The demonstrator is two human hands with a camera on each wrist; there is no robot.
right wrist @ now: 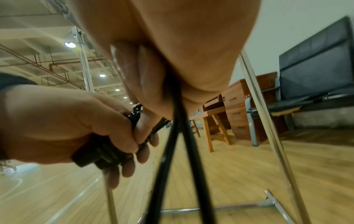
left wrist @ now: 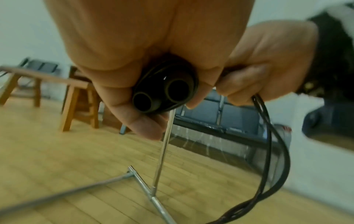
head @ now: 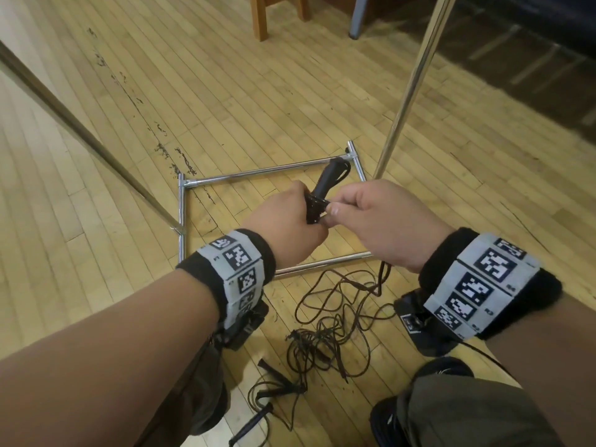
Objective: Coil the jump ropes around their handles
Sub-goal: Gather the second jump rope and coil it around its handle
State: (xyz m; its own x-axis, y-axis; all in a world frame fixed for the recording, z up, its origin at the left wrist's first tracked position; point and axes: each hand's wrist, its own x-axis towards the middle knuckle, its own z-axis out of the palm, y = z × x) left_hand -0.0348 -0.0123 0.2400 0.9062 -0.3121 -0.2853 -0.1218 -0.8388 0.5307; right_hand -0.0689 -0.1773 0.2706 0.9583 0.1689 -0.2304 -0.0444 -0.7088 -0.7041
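Currently gripped side by side in the left hand (head: 285, 217): two black cylindrical plastic jump-rope handles (head: 325, 185), tips pointing toward one o'clock, held above the pale wooden strip floor (head: 129, 124) near frame centre. Right hand (head: 383, 221), at three o'clock of the handles and touching them, fingers (head: 335, 209) curled and pinching the thin black rope cord (left wrist: 268, 136), doubled strands hanging down toward five o'clock. Few turns wound on so far, by the look of it. Loose cord and more black handles (head: 267, 375) tangled on the floor at six o'clock, beside the chrome tube frame (head: 258, 172). Risks: slack between the hands letting turns slide off the handle ends; trailing strands snagging in the floor tangle or on the frame; twisted doubled cord kinking under uneven tension.
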